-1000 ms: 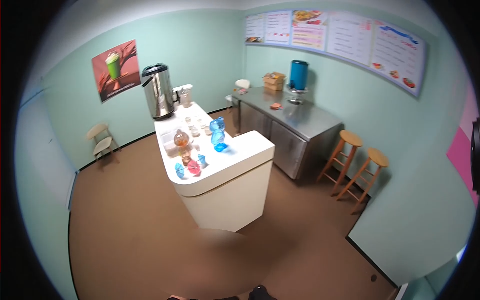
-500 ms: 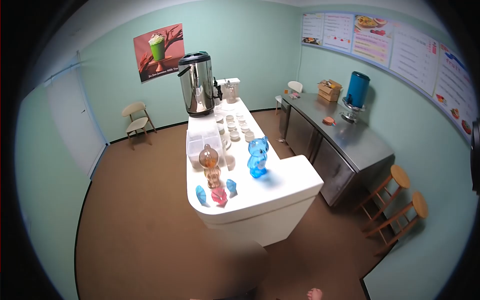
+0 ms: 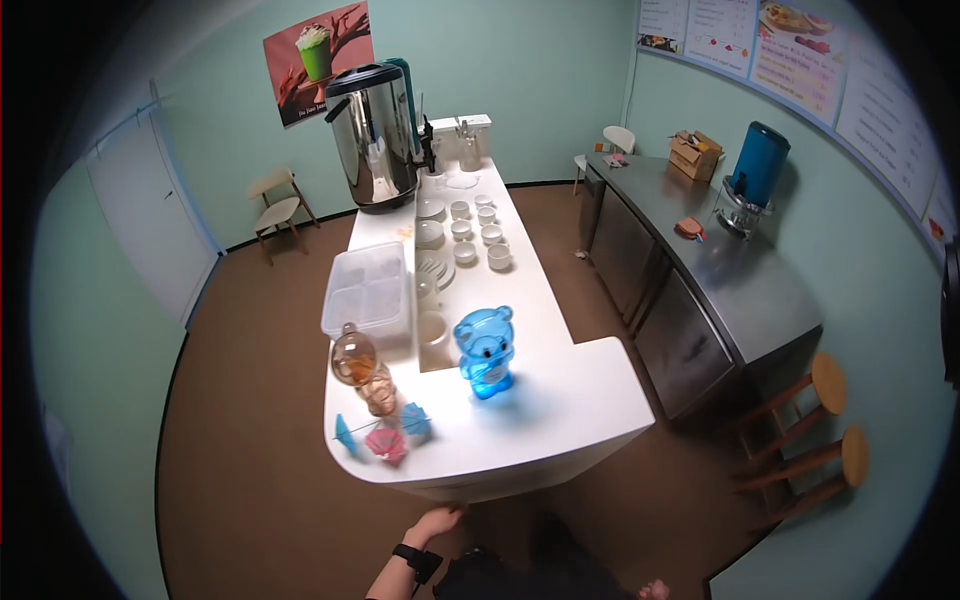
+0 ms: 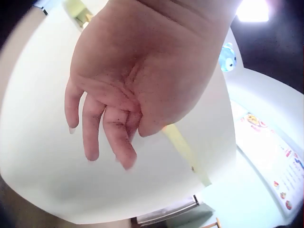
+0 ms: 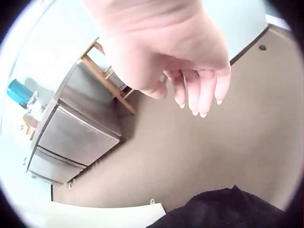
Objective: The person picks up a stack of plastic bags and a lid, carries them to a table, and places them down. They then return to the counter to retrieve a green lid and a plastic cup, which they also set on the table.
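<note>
My left hand (image 3: 437,522) is low in front of the white counter's near end, with a black band on the wrist. In the left wrist view its fingers (image 4: 90,137) hang loosely bent and hold nothing. My right hand (image 5: 190,71) hangs over the brown floor, fingers loose and nothing in them; in the head view only a bit shows at the bottom. On the counter's near end stand a blue bear-shaped bottle (image 3: 487,355) and a brown bear-shaped bottle (image 3: 375,385). Beside them lie a pink paper umbrella (image 3: 386,445) and two blue ones (image 3: 415,420).
Farther along the counter (image 3: 560,400) are a clear divided box (image 3: 368,290), small white cups (image 3: 462,230), stacked plates and a tall steel drink dispenser (image 3: 372,140). To the right stand a steel worktable (image 3: 755,310), a blue dispenser (image 3: 758,165) and two wooden stools (image 3: 828,385).
The head view has come closer to the counter, so the bottles and umbrellas look larger and lower. My left hand has come into view at the bottom; the right stays near the lower edge.
</note>
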A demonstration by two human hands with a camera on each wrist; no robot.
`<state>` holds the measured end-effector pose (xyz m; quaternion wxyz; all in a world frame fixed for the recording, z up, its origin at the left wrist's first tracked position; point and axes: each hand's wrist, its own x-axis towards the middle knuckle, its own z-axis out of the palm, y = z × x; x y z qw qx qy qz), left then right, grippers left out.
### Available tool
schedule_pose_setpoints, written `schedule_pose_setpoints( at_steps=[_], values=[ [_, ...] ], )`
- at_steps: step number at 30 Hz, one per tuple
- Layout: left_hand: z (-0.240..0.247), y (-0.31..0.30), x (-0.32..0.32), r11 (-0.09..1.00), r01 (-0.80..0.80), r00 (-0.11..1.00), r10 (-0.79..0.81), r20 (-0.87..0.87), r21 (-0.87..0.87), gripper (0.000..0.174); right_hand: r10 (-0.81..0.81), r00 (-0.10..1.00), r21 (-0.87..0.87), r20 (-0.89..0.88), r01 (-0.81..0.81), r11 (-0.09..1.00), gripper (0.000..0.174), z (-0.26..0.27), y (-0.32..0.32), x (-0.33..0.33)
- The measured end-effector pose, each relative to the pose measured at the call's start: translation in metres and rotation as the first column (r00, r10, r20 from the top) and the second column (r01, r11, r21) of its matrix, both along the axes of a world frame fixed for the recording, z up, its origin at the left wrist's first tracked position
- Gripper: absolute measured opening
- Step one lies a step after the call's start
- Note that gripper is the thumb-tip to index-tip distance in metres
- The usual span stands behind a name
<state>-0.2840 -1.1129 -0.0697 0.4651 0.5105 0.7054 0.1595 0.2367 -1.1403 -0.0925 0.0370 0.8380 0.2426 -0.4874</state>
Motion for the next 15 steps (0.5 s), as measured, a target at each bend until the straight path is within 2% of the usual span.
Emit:
schedule_pose_setpoints(
  at_steps=[1, 2, 3, 4, 5, 6, 7, 8, 10, 11, 12, 14, 15],
  values=[
    [0.008, 0.016, 0.014, 1.000, -0.007, 1.000, 0.007, 0.006, 0.000, 0.035, -0.246, 0.884, 0.328, -0.397, 0.387, 0.862, 0.032, -0.085, 0.020, 0.055],
    [0.014, 0.029, 0.027, 0.995, -0.039, 0.999, 0.041, -0.022, 0.095, 0.035, -0.115, 0.992, 0.543, -0.045, 0.121, 0.831, 0.022, -0.162, 0.055, 0.095],
    [0.023, 0.039, 0.038, 0.980, -0.070, 0.995, 0.081, -0.051, 0.188, 0.035, -0.026, 0.944, 0.636, 0.328, -0.200, 0.746, 0.013, -0.169, 0.094, 0.094],
    [0.035, 0.050, 0.046, 0.979, -0.084, 0.994, 0.095, -0.053, 0.184, 0.035, -0.011, 0.945, 0.633, 0.327, -0.210, 0.745, 0.013, -0.144, 0.117, 0.098],
    [0.051, 0.062, 0.054, 0.994, 0.039, 0.991, -0.025, -0.135, 0.101, 0.036, -0.177, 0.912, 0.894, 0.370, -0.297, 0.336, 0.009, -0.053, 0.168, 0.014],
    [0.065, 0.070, 0.059, 0.988, 0.155, 0.967, -0.150, -0.205, 0.008, 0.038, -0.110, 0.935, 0.914, 0.338, -0.297, 0.276, 0.011, -0.033, 0.202, -0.003],
    [0.075, 0.073, 0.064, 0.989, 0.146, 0.974, -0.143, -0.178, 0.000, 0.042, -0.063, 0.930, 0.926, 0.362, -0.351, 0.136, 0.013, -0.006, 0.232, -0.027],
    [0.086, 0.075, 0.065, 0.991, 0.131, 0.976, -0.128, -0.178, 0.004, 0.042, -0.034, 0.959, 0.954, 0.280, -0.274, 0.121, 0.013, 0.029, 0.256, -0.058],
    [0.108, 0.073, 0.066, 0.992, 0.105, 0.990, -0.098, -0.097, 0.073, 0.046, 0.038, 0.939, 0.939, 0.342, -0.340, -0.052, 0.014, 0.086, 0.294, -0.109],
    [0.124, 0.077, 0.062, 0.988, 0.129, 0.988, -0.135, -0.075, -0.081, 0.048, 0.062, 0.928, 0.924, 0.367, -0.356, -0.141, 0.016, 0.111, 0.306, -0.134],
    [0.134, 0.076, 0.060, 0.989, 0.119, 0.989, -0.126, -0.076, -0.088, 0.048, 0.112, 0.928, 0.925, 0.354, -0.330, -0.186, 0.018, 0.128, 0.314, -0.157],
    [0.153, 0.072, 0.050, 0.992, 0.121, 0.992, -0.119, -0.052, 0.033, 0.044, 0.223, 0.868, 0.882, 0.445, -0.381, -0.278, 0.022, 0.157, 0.318, -0.199],
    [0.165, 0.068, 0.045, 0.994, 0.109, 0.993, -0.107, -0.057, 0.028, 0.044, 0.235, 0.868, 0.885, 0.439, -0.372, -0.279, 0.022, 0.159, 0.316, -0.205]
  ],
)
